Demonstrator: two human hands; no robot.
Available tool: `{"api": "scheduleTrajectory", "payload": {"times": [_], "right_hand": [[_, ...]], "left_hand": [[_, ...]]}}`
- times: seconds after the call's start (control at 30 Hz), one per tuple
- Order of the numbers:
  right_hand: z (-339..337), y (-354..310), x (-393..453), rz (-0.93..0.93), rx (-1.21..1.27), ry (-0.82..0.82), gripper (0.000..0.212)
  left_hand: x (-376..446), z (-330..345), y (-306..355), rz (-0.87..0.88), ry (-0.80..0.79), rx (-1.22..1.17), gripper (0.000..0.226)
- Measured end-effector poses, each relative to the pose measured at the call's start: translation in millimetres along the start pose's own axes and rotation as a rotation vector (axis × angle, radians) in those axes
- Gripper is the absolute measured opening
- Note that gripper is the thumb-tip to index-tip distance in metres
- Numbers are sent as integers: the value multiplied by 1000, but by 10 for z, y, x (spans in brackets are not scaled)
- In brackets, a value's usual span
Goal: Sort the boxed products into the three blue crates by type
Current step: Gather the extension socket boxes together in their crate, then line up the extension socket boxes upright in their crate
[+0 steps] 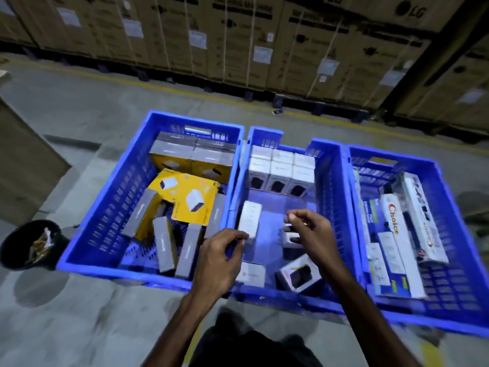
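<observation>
Blue plastic crates, three in a row on the concrete floor, take boxed products by type.
Left hand (221, 256) curls at a small white box (250, 219) in the middle crate (326, 165); right hand (312, 230) pinches another white box (291, 234), grip unclear. Best stand both upright against the far white row (281, 170). Left crate (105, 207) holds yellow-grey boxes (189, 201); right crate (455, 215) long white cartons (397, 234).

All three crates look like moulded plastic with slotted walls — left crate (87, 229), middle crate (328, 181) and right crate (455, 234), bright blue with a slight sheen. The yellow boxes (190, 200) are printed card, kinda glossy, with matt grey sides. The small white boxes (280, 168) look like smooth card too. The Choice box (394, 221) has a shiny printed finish. Floor (79, 102) is bare concrete, dull and scuffed. The stacked cartons (317, 49) behind are plain brown corrugated cardboard — matt, with white paper labels. The black tub (16, 247) looks plastic.
</observation>
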State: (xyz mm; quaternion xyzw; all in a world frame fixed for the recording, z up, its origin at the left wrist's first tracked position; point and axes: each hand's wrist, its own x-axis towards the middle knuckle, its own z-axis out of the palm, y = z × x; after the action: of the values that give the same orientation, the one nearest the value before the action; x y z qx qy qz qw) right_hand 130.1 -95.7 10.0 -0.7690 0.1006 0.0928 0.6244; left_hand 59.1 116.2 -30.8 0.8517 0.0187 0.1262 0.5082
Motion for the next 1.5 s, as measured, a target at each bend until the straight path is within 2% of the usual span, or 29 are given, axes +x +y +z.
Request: {"api": "scheduleTrajectory", "payload": {"times": [0.2, 0.37, 0.47, 0.6, 0.73, 0.83, 0.97, 1.1, 1.23, 1.4, 1.5], "right_hand": [[-969, 410, -504, 11, 17, 276, 12], [-1690, 659, -795, 20, 8, 419, 9], [-2072, 790, -838, 12, -29, 461, 10], [-2589, 960, -845, -5, -178, 455, 15], [-3025, 1147, -774, 20, -369, 440, 8], [-3268, 1276, -651, 125, -523, 363, 30], [-3373, 1314, -440, 266, -729, 183, 44], [-3415, 1382, -198, 387, -703, 67, 70], [-3490, 1511, -78, 456, -599, 16, 85], [-3494, 1598, -16, 519, -584, -24, 83], [-3438, 1460, -66, 456, -626, 80, 79]], "left_hand": [[-64, 656, 377, 103, -165, -60, 13], [-153, 1187, 743, 173, -320, -80, 12], [-202, 1509, 971, 194, -361, -56, 10], [-320, 1947, 1235, 127, -397, -37, 11], [-503, 2335, 1499, 74, -420, -11, 14], [-622, 2600, 1646, 50, -374, 7, 13], [-768, 2785, 1769, 21, -369, 41, 18], [-842, 2847, 1880, 8, -383, 89, 20], [-838, 2903, 1941, -16, -391, 106, 20], [-747, 3031, 1978, -42, -413, 95, 16], [-669, 3124, 2006, -70, -429, 61, 19]]}}
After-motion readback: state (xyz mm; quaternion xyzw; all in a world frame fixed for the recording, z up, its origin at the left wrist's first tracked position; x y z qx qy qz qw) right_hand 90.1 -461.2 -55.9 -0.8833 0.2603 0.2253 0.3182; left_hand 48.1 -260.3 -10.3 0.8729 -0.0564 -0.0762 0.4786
